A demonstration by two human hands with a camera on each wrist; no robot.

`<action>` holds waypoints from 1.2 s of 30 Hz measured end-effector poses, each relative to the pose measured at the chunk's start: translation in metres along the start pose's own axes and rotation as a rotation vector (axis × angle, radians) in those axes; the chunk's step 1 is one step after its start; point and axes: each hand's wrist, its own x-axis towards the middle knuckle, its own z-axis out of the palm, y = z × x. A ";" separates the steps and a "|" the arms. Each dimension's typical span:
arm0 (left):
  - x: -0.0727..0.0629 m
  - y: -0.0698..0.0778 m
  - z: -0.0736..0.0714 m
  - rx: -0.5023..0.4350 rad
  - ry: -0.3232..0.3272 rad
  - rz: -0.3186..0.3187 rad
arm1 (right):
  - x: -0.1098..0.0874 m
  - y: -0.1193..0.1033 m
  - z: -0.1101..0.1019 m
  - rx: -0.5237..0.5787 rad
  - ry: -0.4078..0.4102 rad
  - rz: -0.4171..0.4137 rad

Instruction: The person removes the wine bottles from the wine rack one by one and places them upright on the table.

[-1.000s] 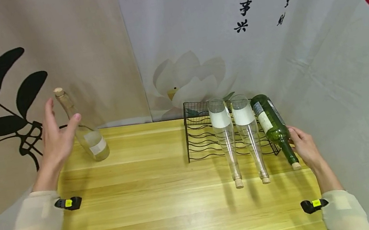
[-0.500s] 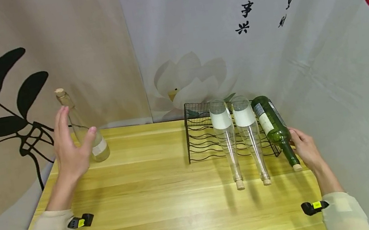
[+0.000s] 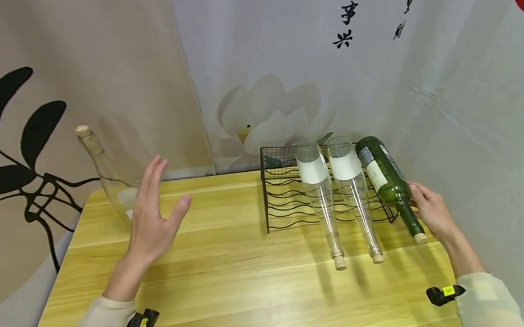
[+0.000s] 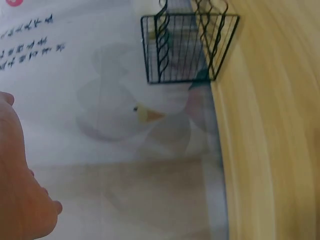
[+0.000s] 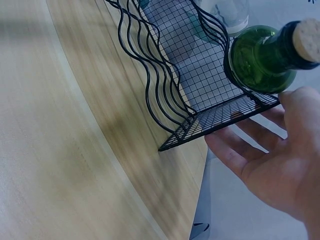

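My left hand (image 3: pixel 150 220) is raised over the left part of the table, fingers extended and thumb spread, holding nothing. Behind it stands a clear corked bottle (image 3: pixel 107 172), its lower right side partly hidden by the hand. On the right, my right hand (image 3: pixel 432 210) is beside a green corked wine bottle (image 3: pixel 388 177) lying on the top of a black wire wine rack (image 3: pixel 268 203). In the right wrist view, the extended fingers (image 5: pixel 227 150) touch the rack's mesh side, and the thumb is close under the green bottle.
Two clear corked bottles with white labels, a left one (image 3: pixel 319 194) and a right one (image 3: pixel 352 189), lie side by side on the rack, necks toward the front. A printed curtain (image 3: pixel 242 45) hangs behind the wooden table (image 3: pixel 244 305).
My left hand has moved right and a little forward, away from the standing clear bottle and across its front. The right hand, the rack and its bottles have stayed in place.
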 end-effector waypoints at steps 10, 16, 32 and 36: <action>-0.006 0.010 0.045 -0.047 -0.143 0.003 | 0.000 0.000 0.000 -0.018 0.001 -0.014; -0.008 0.012 0.069 -0.057 -0.239 -0.009 | 0.000 0.000 0.001 0.003 0.008 -0.038; -0.011 0.016 0.125 -0.155 -0.401 -0.086 | -0.001 -0.003 0.001 -0.013 0.018 -0.015; -0.013 0.017 0.137 -0.156 -0.432 -0.102 | -0.001 -0.003 0.000 -0.018 0.037 -0.024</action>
